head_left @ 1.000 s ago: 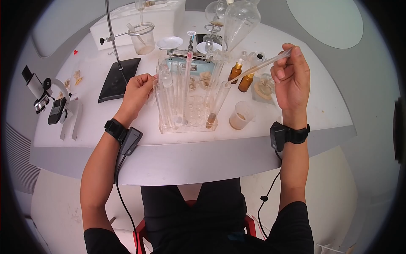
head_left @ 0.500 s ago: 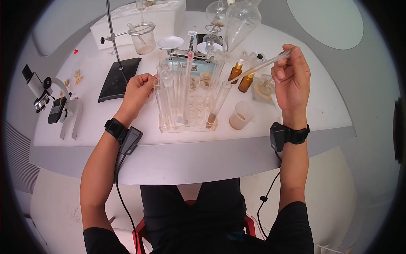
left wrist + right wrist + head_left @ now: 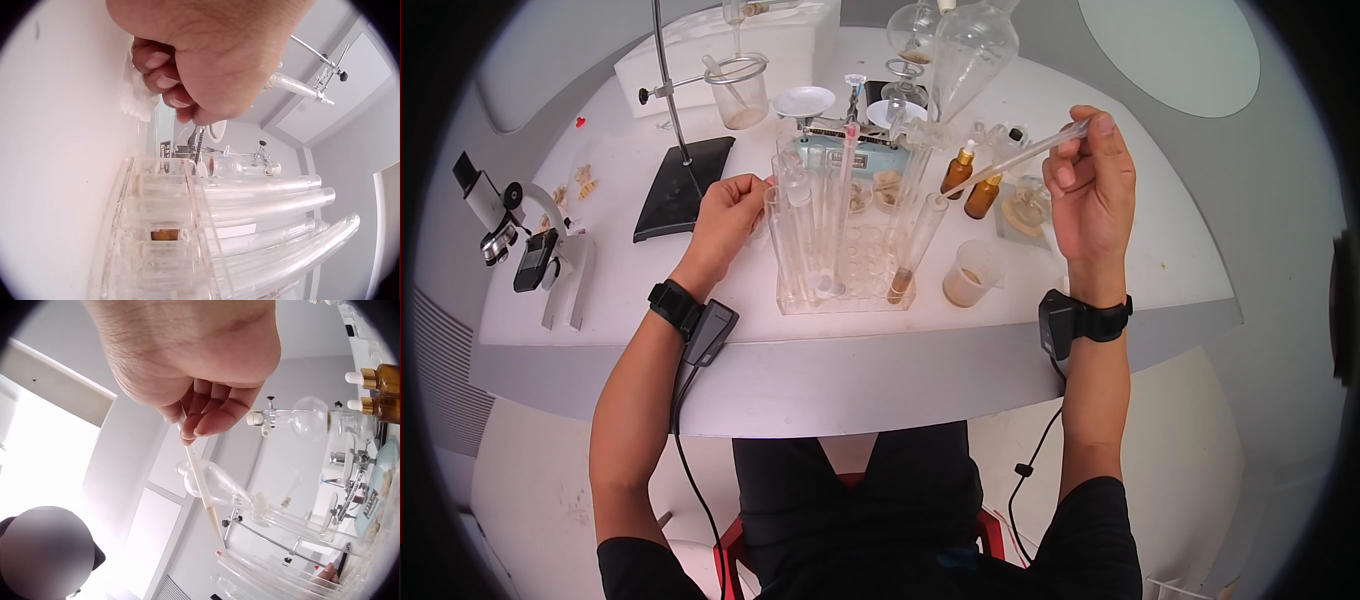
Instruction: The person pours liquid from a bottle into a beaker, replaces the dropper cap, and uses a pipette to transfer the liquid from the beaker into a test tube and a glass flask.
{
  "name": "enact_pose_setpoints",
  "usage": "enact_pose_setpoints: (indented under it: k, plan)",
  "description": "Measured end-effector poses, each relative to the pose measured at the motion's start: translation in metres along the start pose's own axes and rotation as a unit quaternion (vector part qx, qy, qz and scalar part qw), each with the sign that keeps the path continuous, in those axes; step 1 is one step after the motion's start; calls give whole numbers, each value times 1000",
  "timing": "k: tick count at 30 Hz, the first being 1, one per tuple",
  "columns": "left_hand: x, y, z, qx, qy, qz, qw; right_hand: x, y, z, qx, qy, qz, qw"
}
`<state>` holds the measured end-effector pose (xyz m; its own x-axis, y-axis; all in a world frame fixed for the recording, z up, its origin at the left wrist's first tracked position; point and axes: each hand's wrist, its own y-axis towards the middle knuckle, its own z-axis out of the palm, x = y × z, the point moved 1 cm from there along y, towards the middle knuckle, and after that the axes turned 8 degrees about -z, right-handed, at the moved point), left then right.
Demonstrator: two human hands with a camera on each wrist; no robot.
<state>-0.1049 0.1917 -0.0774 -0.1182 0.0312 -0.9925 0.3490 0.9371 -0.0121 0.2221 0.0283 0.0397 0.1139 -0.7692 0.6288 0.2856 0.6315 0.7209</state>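
My right hand [image 3: 1092,195] pinches the upper end of a long clear dropper pipette [image 3: 1022,158] between thumb and fingers. The pipette slants down to the left, its tip at the mouth of a tilted test tube [image 3: 923,230] with brown liquid at the bottom. Pale brown liquid shows low in the pipette in the right wrist view. That tube leans in a clear test tube rack [image 3: 847,308], where several other tubes [image 3: 800,230] stand at the left. Left of the rack my left hand [image 3: 725,222] rests loosely curled on the table, its fingers beside crumpled white tissue [image 3: 139,97].
Right of the rack stands a small plastic beaker [image 3: 970,278] with brownish liquid. Two amber dropper bottles [image 3: 956,175] and a blue balance [image 3: 880,160] are behind. A retort stand base [image 3: 685,190] and microscope [image 3: 565,265] occupy the left. A glass funnel [image 3: 972,55] rises at the back.
Both hands stay almost still. The pipette tip has shifted very slightly right at the tube's mouth, and the pipette looks paler along its length.
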Motion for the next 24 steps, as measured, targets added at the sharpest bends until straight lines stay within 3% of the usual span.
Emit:
enact_pose_setpoints:
  k: [24]
  plan:
    - [-1, -1, 0, -2, 10, 9, 1000, -1, 0, -1, 6, 1, -8, 1000]
